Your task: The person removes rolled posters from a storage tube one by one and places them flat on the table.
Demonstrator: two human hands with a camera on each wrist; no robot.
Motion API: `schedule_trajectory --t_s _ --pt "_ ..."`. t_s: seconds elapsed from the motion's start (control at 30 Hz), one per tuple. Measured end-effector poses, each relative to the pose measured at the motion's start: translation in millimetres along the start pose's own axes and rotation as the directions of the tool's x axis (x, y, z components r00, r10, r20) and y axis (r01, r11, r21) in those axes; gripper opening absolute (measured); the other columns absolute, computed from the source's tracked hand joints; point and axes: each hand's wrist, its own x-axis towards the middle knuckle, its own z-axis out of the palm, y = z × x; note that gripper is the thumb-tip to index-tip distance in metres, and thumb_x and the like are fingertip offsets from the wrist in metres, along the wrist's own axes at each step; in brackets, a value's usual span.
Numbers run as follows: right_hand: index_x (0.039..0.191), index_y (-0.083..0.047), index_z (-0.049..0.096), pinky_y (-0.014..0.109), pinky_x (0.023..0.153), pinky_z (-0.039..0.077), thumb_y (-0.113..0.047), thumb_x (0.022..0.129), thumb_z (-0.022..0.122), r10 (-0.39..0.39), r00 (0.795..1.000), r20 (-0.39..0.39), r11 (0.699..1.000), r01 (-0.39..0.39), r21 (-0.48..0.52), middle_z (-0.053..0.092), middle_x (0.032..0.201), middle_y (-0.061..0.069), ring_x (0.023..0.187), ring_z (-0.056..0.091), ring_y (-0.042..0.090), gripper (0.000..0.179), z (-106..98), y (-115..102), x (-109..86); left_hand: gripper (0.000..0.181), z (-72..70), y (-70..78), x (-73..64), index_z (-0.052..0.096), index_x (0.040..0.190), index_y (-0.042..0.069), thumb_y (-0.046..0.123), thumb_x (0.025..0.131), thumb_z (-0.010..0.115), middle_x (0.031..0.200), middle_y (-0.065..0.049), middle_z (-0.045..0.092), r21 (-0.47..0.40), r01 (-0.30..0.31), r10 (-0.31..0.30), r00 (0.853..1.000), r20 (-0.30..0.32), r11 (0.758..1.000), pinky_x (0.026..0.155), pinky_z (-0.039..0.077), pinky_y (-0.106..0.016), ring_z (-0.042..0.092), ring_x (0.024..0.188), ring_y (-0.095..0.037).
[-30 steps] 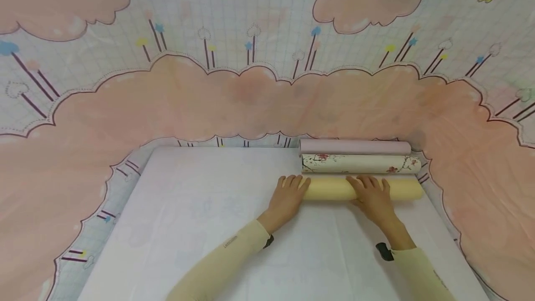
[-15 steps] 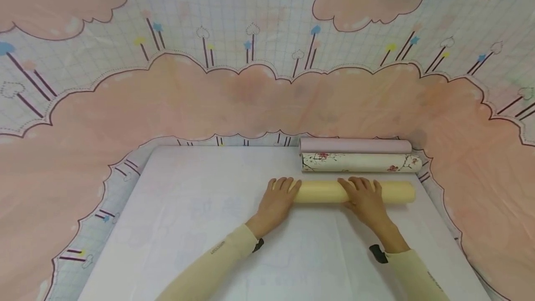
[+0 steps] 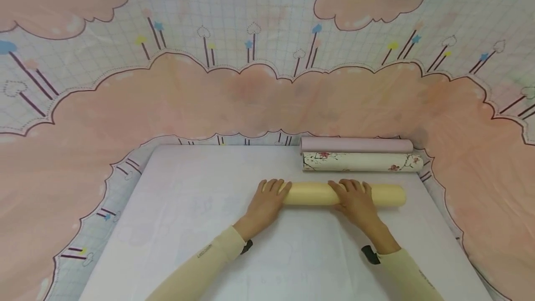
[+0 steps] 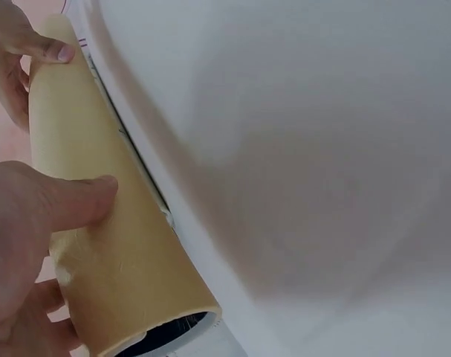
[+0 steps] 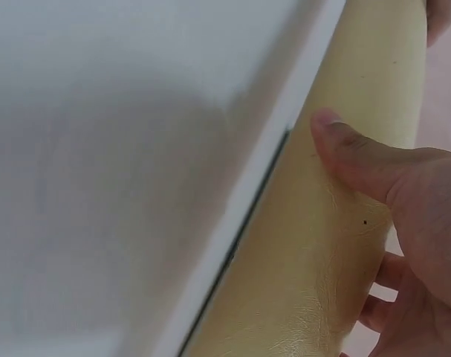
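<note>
A yellow roll of sheet material point(image 3: 311, 193) lies crosswise over the white table. My left hand point(image 3: 266, 203) grips its left end, thumb on the near side and fingers over the far side. Right of the roll's middle, my right hand point(image 3: 355, 203) grips it the same way. In the left wrist view the left thumb point(image 4: 84, 202) presses the yellow surface, and the roll's hollow end point(image 4: 169, 338) faces the camera. The right wrist view shows the right thumb point(image 5: 351, 152) along the roll, with fingers curled behind it.
Behind the yellow roll, a white roll with red blossoms and dark branches point(image 3: 361, 162) lies beside a pale pink roll point(image 3: 355, 145) at the table's back edge. The white tabletop point(image 3: 209, 171) reaches toward me. A cloud-patterned cloth point(image 3: 234, 101) hangs behind and around the table.
Both hands have drawn the yellow roll left and slightly toward me, widening the gap to the blossom roll. The two back rolls have stayed in place.
</note>
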Motion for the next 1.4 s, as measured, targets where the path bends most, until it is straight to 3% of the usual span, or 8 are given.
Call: schedule_trajectory --t_s 0.3,0.77,1.0,1.13,1.27,1.4 --pt "0.136 -0.023 0.055 0.068 0.097 0.035 -0.032 0.068 0.087 -0.024 1.000 -0.006 1.000 0.024 0.013 0.062 0.122 0.014 0.116 0.054 0.041 0.076 8 -11 4.2 0.065 7.0 -18.1 -8.9 0.042 0.147 0.020 0.030 0.089 0.071 0.140 -0.006 0.053 -0.022 -0.020 0.020 1.000 0.020 1.000 0.107 0.040 -0.046 0.050 0.128 -0.025" --pt "0.139 -0.022 0.054 0.067 0.097 0.036 -0.036 0.072 0.084 0.017 0.995 0.102 1.000 -0.019 0.014 0.061 0.126 0.014 0.119 0.054 0.042 0.075 18 -17 9.0 0.065 10.8 -23.1 -16.2 0.043 0.146 0.018 0.029 0.089 0.072 0.140 -0.006 0.053 -0.096 -0.008 0.014 0.998 0.060 0.995 0.108 0.041 -0.045 0.051 0.129 -0.026" --pt "0.141 -0.022 0.051 0.068 0.099 0.034 -0.035 0.074 0.084 0.022 0.995 0.093 0.999 -0.025 0.025 0.061 0.127 0.013 0.120 0.053 0.042 0.076 19 -18 13.4 0.061 9.3 -33.3 -15.3 0.044 0.146 0.018 0.031 0.091 0.068 0.153 -0.010 0.043 -0.149 0.028 -0.022 0.999 0.044 0.988 0.117 0.031 -0.053 0.039 0.142 -0.030" --pt "0.142 -0.023 0.051 0.068 0.100 0.034 -0.036 0.074 0.083 0.027 0.995 0.095 0.999 -0.029 0.022 0.061 0.128 0.013 0.121 0.052 0.042 0.076 18 -18 13.0 0.062 6.8 -43.8 -22.3 0.043 0.147 0.014 0.035 0.092 0.066 0.156 -0.013 0.037 -0.266 0.093 -0.097 0.995 -0.002 0.959 0.116 0.032 -0.051 0.035 0.144 -0.031" --pt "0.142 -0.022 0.051 0.070 0.101 0.033 -0.036 0.074 0.083 0.034 0.994 0.107 0.999 -0.036 0.017 0.061 0.128 0.013 0.121 0.052 0.042 0.076 18 -19 12.4 0.060 5.8 -56.6 -35.4 0.041 0.147 0.010 0.029 0.095 0.063 0.154 -0.013 0.038 -0.413 0.182 -0.214 0.976 -0.033 0.892 0.112 0.037 -0.051 0.038 0.141 -0.032" --pt "0.141 -0.021 0.051 0.072 0.102 0.032 -0.035 0.075 0.084 0.046 0.991 0.129 0.999 -0.049 0.018 0.060 0.129 0.014 0.122 0.052 0.043 0.076 18 -21 12.3 0.056 3.8 -68.4 -48.1 0.042 0.146 0.008 0.023 0.095 0.062 0.149 -0.013 0.043 -0.503 0.232 -0.304 0.950 -0.065 0.833 0.108 0.041 -0.052 0.043 0.136 -0.033"
